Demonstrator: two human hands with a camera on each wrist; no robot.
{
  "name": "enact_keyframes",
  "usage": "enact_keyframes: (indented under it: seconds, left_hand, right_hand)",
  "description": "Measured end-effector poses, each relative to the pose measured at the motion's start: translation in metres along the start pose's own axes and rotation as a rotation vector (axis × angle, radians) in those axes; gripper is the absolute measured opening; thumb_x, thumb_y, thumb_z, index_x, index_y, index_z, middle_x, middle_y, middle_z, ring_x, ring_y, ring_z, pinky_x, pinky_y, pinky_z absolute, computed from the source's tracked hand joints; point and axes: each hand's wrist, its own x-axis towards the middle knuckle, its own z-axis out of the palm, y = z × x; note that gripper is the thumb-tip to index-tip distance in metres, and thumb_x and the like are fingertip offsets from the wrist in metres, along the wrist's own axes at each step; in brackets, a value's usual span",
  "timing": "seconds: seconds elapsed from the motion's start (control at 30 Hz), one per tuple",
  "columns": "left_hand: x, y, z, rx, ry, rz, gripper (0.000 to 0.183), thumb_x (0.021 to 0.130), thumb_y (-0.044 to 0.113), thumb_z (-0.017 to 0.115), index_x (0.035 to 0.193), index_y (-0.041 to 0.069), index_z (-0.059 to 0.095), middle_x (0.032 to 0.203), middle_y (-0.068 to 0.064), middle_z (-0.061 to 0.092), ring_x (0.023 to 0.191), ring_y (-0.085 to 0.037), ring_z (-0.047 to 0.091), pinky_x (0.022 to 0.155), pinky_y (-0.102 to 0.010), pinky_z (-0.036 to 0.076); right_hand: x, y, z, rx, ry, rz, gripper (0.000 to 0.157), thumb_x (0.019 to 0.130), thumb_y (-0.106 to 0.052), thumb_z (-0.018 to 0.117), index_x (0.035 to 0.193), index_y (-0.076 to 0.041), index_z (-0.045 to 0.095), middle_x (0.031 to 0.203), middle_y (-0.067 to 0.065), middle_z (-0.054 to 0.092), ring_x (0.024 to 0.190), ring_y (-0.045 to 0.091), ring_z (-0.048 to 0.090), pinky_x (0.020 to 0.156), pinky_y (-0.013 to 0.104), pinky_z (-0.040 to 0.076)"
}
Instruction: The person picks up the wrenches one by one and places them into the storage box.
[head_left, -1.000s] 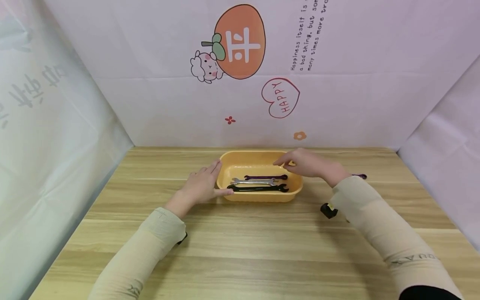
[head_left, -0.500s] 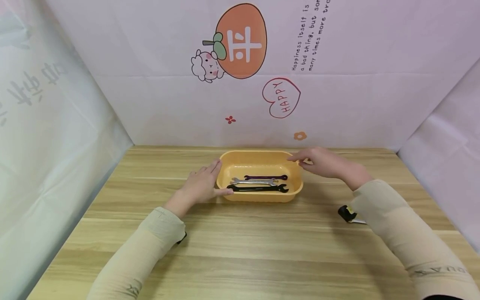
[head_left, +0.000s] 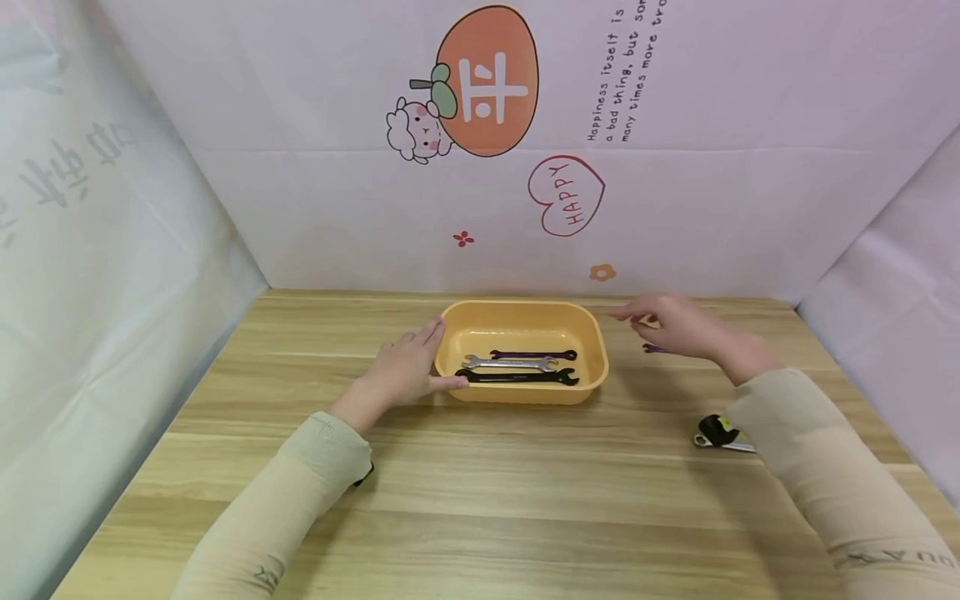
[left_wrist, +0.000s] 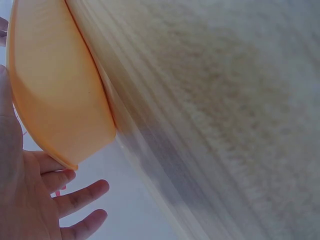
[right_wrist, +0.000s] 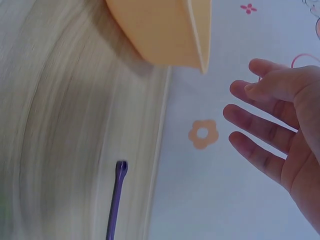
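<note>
My left hand (head_left: pixel 397 371) rests against the left end of a yellow plastic basin (head_left: pixel 600 367); its fingers lie along the side and its thumb reaches over the front rim. In the left wrist view, the fingers (left_wrist: pixel 82 197) are spread, some touching the rim. Inside the basin lie a purple wrench (head_left: pixel 532 355), a silver wrench (head_left: pixel 510 364) and a black wrench (head_left: pixel 517 377), side by side. My right hand (head_left: pixel 675 327) hovers right of the basin, holding nothing, its fingers loosely bent. Close under it, a second purple wrench (right_wrist: pixel 115 205) lies on the table, partly hidden in the head view.
Another silver wrench (head_left: pixel 738 447) lies on the table at the right, partly covered by the right sleeve and the black wrist device (head_left: pixel 717 429). A printed white sheet (head_left: pixel 337 225) stands behind the wooden table (head_left: pixel 480 500), with more sheets at both sides.
My right hand has moved from over the basin's right end out to the right, past the rim, uncovering the silver wrench's end. The left hand and the wrenches in the basin stay put.
</note>
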Motion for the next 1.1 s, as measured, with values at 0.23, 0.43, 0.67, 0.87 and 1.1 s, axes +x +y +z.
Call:
enact_keyframes:
  seconds: [0.23,0.43,0.67,0.87,1.1]
  left_hand:
    - [0.003,0.001,0.0,-0.003,0.002,-0.002,0.112,0.09,0.077,0.055,0.165,0.005,0.011,0.171,-0.012,0.012,0.147,-0.044,0.032,0.111,-0.07,0.029]
    - [0.003,0.002,0.0,-0.006,0.008,0.001,0.112,0.09,0.075,0.057,0.165,0.005,0.011,0.17,-0.013,0.013,0.147,-0.044,0.032,0.111,-0.071,0.029]
    - [0.001,0.001,0.001,-0.009,0.001,-0.008,0.113,0.089,0.077,0.055,0.165,0.006,0.01,0.171,-0.012,0.012,0.147,-0.044,0.032,0.112,-0.071,0.029]
    - [0.002,0.002,0.001,-0.019,0.0,-0.008,0.112,0.09,0.075,0.057,0.165,0.006,0.01,0.171,-0.011,0.011,0.147,-0.045,0.031,0.111,-0.072,0.027]
    - [0.002,0.002,0.001,-0.007,-0.012,-0.012,0.112,0.09,0.076,0.055,0.165,0.007,0.008,0.171,-0.01,0.009,0.148,-0.045,0.03,0.112,-0.071,0.027]
  right_hand:
    - [-0.013,0.019,-0.002,-0.006,0.008,-0.001,0.035,0.091,0.01,0.062,0.123,0.001,0.073,0.115,0.019,0.073,0.101,0.035,0.069,0.084,0.053,0.057]
    - [-0.026,0.037,0.0,0.012,-0.021,0.039,0.033,0.09,0.01,0.063,0.121,0.003,0.073,0.117,0.021,0.072,0.102,0.038,0.07,0.083,0.054,0.058]
    - [-0.04,0.058,0.007,0.013,-0.053,0.074,0.035,0.089,0.012,0.061,0.121,0.005,0.073,0.12,0.025,0.07,0.1,0.04,0.071,0.085,0.056,0.057]
    - [-0.048,0.069,0.012,-0.002,-0.061,0.113,0.035,0.089,0.011,0.063,0.121,0.002,0.074,0.122,0.026,0.069,0.103,0.043,0.069,0.085,0.059,0.056]
    - [-0.048,0.082,0.021,-0.075,-0.062,0.107,0.031,0.087,0.009,0.069,0.114,-0.003,0.078,0.115,0.022,0.072,0.105,0.043,0.067,0.088,0.06,0.054]
